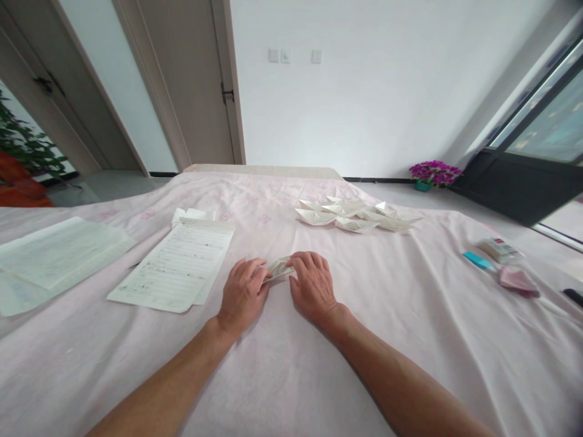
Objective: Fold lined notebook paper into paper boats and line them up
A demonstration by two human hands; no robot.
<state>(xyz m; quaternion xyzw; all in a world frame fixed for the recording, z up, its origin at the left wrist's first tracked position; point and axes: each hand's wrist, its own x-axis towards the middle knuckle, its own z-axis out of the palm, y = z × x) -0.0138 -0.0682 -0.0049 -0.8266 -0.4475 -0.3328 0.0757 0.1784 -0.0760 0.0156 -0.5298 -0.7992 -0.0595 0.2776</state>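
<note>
Between my two hands, low over the pink cloth, is a small folded paper boat (279, 267). My left hand (243, 291) grips its left end, fingers curled and thumb pressed against the near side. At the other end my right hand (313, 284) pinches the paper with its fingertips. Parts of the boat are hidden behind the fingers. Farther back, to the right of centre, several finished paper boats (355, 224) sit close together in a cluster. Left of my hands lie written sheets of paper (177, 261), stacked slightly askew.
More sheets of paper (59, 255) spread at the far left. On the right side are a blue eraser-like block (477, 261), a plastic-wrapped packet (500, 249) and a folded pink cloth piece (518, 281). The wrinkled tablecloth (410, 315) covers the surface. Purple flowers (435, 173) stand on the floor beyond.
</note>
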